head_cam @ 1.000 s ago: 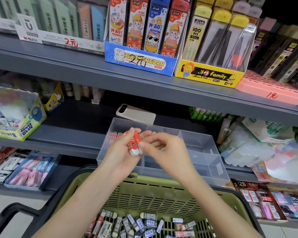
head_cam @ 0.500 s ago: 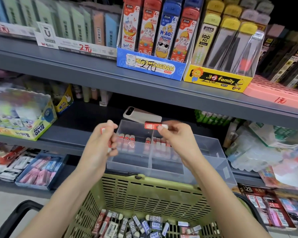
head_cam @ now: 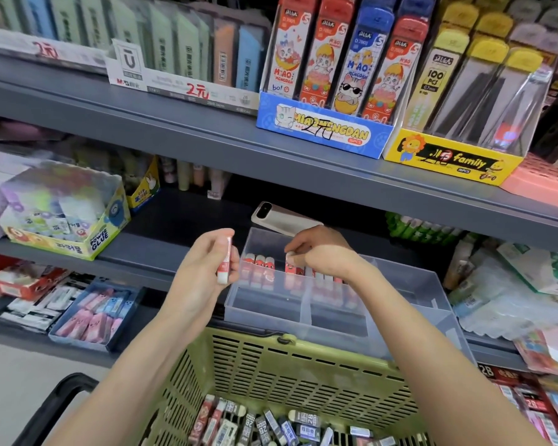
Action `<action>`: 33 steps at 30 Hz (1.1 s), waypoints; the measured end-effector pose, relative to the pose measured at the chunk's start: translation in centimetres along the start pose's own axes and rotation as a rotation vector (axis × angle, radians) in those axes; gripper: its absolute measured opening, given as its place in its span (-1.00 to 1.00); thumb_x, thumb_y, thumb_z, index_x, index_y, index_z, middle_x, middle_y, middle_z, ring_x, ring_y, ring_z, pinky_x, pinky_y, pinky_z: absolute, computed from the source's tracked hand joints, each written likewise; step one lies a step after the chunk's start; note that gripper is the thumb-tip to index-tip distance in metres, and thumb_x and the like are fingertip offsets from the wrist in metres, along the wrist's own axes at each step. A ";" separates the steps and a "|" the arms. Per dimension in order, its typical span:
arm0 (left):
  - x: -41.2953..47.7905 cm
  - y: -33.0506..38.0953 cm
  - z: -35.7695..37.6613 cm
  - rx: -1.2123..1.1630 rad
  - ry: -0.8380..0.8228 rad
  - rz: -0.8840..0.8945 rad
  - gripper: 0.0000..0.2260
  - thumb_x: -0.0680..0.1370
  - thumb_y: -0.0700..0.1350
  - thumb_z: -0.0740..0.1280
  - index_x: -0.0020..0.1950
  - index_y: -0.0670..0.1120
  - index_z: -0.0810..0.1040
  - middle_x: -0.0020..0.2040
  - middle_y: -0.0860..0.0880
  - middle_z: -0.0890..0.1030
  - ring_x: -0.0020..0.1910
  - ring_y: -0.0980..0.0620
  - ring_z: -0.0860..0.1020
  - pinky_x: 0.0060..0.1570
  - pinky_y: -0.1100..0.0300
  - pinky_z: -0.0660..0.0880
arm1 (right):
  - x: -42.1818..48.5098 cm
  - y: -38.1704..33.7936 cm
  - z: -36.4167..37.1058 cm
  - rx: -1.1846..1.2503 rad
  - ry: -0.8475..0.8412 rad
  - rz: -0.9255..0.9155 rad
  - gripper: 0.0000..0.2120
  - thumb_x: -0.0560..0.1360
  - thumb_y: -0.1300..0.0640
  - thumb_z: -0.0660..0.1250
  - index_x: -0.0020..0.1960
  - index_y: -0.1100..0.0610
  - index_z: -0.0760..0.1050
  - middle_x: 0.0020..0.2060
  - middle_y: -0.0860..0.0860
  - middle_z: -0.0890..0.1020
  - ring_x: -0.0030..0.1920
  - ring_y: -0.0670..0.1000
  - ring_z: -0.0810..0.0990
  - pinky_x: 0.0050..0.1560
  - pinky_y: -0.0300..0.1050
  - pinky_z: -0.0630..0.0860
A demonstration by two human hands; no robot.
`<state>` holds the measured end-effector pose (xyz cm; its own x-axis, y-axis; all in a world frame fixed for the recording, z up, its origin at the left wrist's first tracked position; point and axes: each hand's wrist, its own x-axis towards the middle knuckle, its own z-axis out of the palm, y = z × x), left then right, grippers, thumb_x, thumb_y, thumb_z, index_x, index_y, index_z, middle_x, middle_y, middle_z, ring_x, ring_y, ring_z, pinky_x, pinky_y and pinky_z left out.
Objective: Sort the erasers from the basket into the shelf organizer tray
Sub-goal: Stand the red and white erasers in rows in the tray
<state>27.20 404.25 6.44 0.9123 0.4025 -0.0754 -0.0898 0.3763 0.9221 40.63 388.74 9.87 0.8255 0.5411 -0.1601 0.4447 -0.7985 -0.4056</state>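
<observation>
A clear plastic organizer tray (head_cam: 409, 304) with dividers sits on the middle shelf. Several red-and-white erasers (head_cam: 258, 268) stand in a row at its back. My right hand (head_cam: 319, 249) reaches down into the tray's middle back compartment, fingers closed on a red eraser (head_cam: 292, 257) among the row. My left hand (head_cam: 203, 272) hovers just left of the tray and grips another red-and-white eraser (head_cam: 225, 262) upright. Below, the green basket (head_cam: 303, 365) holds several loose erasers (head_cam: 271, 426) in red, black and blue sleeves.
A phone (head_cam: 281, 218) lies on the shelf behind the tray. A glue box (head_cam: 62, 220) stands at left, a blue bin of pink erasers (head_cam: 94, 317) lower left, plastic packets (head_cam: 512, 284) at right. The upper shelf (head_cam: 207, 140) overhangs with pencil-lead boxes.
My right hand has dropped from above the tray into the back compartment with its eraser. My left hand stays left of the tray, its eraser now clearly showing.
</observation>
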 end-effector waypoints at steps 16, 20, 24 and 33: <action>0.0 1.2 0.7 0.118 -0.046 0.018 -0.77 0.37 0.16 0.33 -0.01 0.21 0.64 0.03 0.07 0.65 0.02 0.08 0.61 -0.07 0.17 0.60 | 0.6 0.2 1.1 -0.808 0.090 -0.271 -0.73 0.54 -0.07 0.16 0.13 -0.08 0.57 0.08 -0.06 0.60 0.17 0.05 0.38 0.11 -0.09 0.20; 0.0 1.3 1.0 0.114 -0.062 -0.020 -0.73 0.34 0.15 0.35 0.00 0.14 0.64 -0.08 0.09 0.68 -0.15 0.16 0.64 -0.27 0.33 0.53 | -1.1 -0.7 1.0 -0.371 0.292 -0.257 -0.72 0.54 -0.05 0.23 0.20 -0.05 0.54 0.11 -0.11 0.61 0.17 -0.01 0.42 0.17 -0.15 0.25; 0.3 1.4 1.6 0.145 -0.105 -0.044 -0.56 0.26 0.20 0.40 -0.01 -0.07 0.60 -0.32 0.08 0.64 -0.41 0.17 0.55 -0.46 0.35 0.42 | -4.2 -3.2 0.5 0.503 0.142 -0.410 -0.70 0.46 0.12 0.40 0.19 0.06 0.55 -0.13 -0.19 0.60 -0.11 -0.30 0.50 -0.10 -0.48 0.34; 0.4 1.7 1.6 0.063 -0.219 0.010 -0.67 0.44 0.06 0.33 -0.09 -0.21 0.63 -0.21 -0.09 0.66 -0.25 0.05 0.62 -0.22 0.29 0.55 | -5.4 -2.9 -0.5 0.273 0.186 -0.395 -0.87 0.40 0.17 0.45 -0.13 0.16 0.52 -0.29 0.05 0.56 -0.27 -0.05 0.41 -0.21 -0.13 0.40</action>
<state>28.04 403.70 8.56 0.9771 0.2125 0.0113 -0.0800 0.3174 0.9449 35.03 388.02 12.32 0.6720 0.7114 0.2056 0.6485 -0.4313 -0.6272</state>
